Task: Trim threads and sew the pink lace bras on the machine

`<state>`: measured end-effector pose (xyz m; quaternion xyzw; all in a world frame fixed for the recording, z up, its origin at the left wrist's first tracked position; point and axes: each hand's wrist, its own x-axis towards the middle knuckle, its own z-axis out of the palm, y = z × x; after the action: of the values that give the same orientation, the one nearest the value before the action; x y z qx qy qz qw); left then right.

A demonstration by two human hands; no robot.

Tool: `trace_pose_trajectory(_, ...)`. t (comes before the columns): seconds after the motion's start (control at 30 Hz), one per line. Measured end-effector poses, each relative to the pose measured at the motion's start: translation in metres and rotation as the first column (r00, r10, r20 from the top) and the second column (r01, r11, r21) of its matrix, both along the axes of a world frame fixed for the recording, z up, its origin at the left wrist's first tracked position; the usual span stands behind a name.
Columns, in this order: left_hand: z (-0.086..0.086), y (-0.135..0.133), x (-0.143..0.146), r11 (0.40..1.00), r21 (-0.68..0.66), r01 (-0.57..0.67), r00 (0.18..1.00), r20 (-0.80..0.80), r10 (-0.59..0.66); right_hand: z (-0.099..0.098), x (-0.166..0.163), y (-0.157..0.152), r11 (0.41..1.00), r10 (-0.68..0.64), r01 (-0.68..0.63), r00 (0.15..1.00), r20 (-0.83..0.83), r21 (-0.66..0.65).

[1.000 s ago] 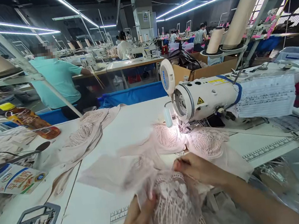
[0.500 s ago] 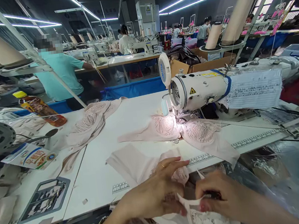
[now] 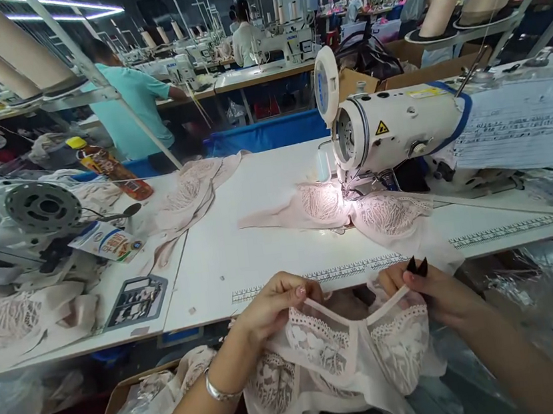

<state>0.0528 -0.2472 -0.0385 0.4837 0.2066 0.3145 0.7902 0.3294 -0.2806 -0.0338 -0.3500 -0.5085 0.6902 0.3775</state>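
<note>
A pale pink lace bra (image 3: pixel 356 341) is stretched between my two hands below the table's front edge. My left hand (image 3: pixel 275 309) pinches its upper edge on the left, thumb on top. On the right, the same edge is gripped by my right hand (image 3: pixel 435 291). Black pointed tips, apparently thread snips (image 3: pixel 417 267), stick up from that hand. Another pink bra (image 3: pixel 385 214) lies on the table under the lit needle area of the white sewing machine (image 3: pixel 390 124).
Left on the table are more bra pieces (image 3: pixel 188 187), a drink bottle (image 3: pixel 115 169), a printed packet (image 3: pixel 107 241) and a grey tray of small parts (image 3: pixel 137 301). A second machine (image 3: pixel 20 211) stands far left. A cardboard box (image 3: pixel 122 387) sits below. People work behind.
My hands have moved apart, spreading the bra open between them. The loose pink fabric on the table's front part is gone from there. The view has tilted down and turned left.
</note>
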Motion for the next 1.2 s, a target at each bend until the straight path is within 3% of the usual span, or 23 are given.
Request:
trace_pose_trajectory(0.17, -0.012, -0.013, 0.013, 0.952, -0.297, -0.070, 0.971, 0.199, 0.133, -0.009, -0.009, -0.002, 0.991, 0.016, -0.031, 0.993, -0.113, -0.133)
trace_pose_trajectory(0.27, -0.020, -0.018, 0.017, 0.926, -0.371, -0.073, 0.952, 0.252, 0.176, -0.013, -0.009, -0.006, 0.989, -0.035, 0.015, 0.990, -0.135, -0.145)
trace_pose_trajectory(0.47, -0.025, -0.018, 0.019, 0.918, -0.396, 0.020, 0.937, 0.329, 0.121, -0.019, -0.007, -0.006, 0.986, -0.050, 0.021, 0.983, -0.176, -0.163)
trace_pose_trajectory(0.63, -0.022, -0.016, 0.018, 0.931, -0.365, 0.016, 0.945, 0.309, 0.106, -0.020, -0.002, -0.001, 0.983, 0.054, -0.103, 0.954, -0.296, -0.151)
trace_pose_trajectory(0.8, -0.019, -0.018, 0.019, 0.920, -0.391, 0.011, 0.947, 0.298, 0.116, -0.017, 0.000, 0.000, 0.977, 0.048, -0.109, 0.949, -0.311, -0.182)
trace_pose_trajectory(1.07, -0.017, -0.018, 0.021, 0.936, -0.351, -0.018, 0.942, 0.308, 0.134, -0.017, -0.001, 0.001, 0.989, 0.069, -0.094, 0.975, -0.212, -0.114)
trace_pose_trajectory(1.2, -0.016, -0.015, 0.023, 0.944, -0.331, 0.001, 0.951, 0.292, 0.101, -0.015, 0.010, 0.008, 0.989, 0.143, -0.140, 0.987, -0.069, 0.036)
